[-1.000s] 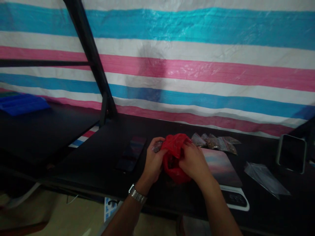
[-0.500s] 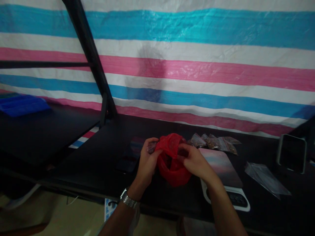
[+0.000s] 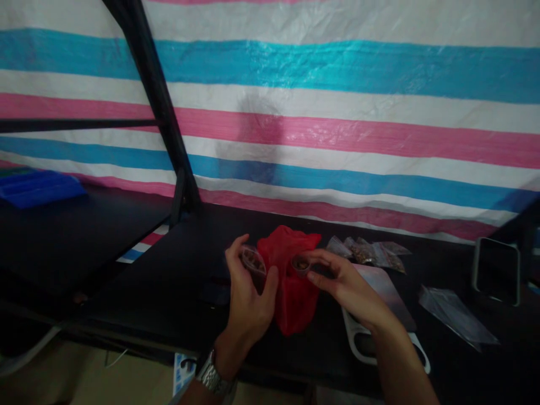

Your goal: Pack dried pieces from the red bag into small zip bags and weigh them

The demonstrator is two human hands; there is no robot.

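— Behind: striped tarp (image 3: 337, 129), pink, white and blue. Below: dark surface (image 3: 185, 264).

— And on it?

— Red bag (image 3: 291, 287), between both hands, resting on the surface. Left hand (image 3: 248, 298): fingers clamped on small clear packet (image 3: 253, 262). Right hand (image 3: 346, 284): fingers pinched on small cup (image 3: 300, 264) just beside bag's top.

— Off to the right?

— Filled packets (image 3: 371, 251) near the tarp, scale (image 3: 379, 315) under right wrist, empty clear bag (image 3: 455, 318).

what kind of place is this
Probably a makeshift packing or weighing bench, perhaps a stall. A striped tarp serves as the wall behind a black table with small filled packets, a scale and a red bag.
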